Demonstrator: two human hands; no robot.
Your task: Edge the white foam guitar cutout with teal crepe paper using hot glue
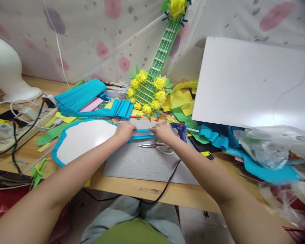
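Note:
A white rounded cutout [85,139] edged in blue crepe paper lies on the table's left part, and a narrow neck runs right from it. My left hand [125,131] is closed on the blue crepe paper strip [143,130] where the neck begins. Further along that strip, my right hand [163,131] pinches it near the other end. Both sets of fingertips are partly hidden. Scissors [148,145] lie beneath my right wrist on the grey cutting mat [142,166]. A blue glue gun [180,130] with a white glue stick rests just right of my right hand.
Behind the mat stands a green paper guitar [146,89] with yellow flowers. Folded blue crepe paper [81,96] lies left of it. A white board [251,81] leans at right above plastic bags [269,145]. A power strip [22,130] and cables occupy the left; a black cord [171,179] crosses the front edge.

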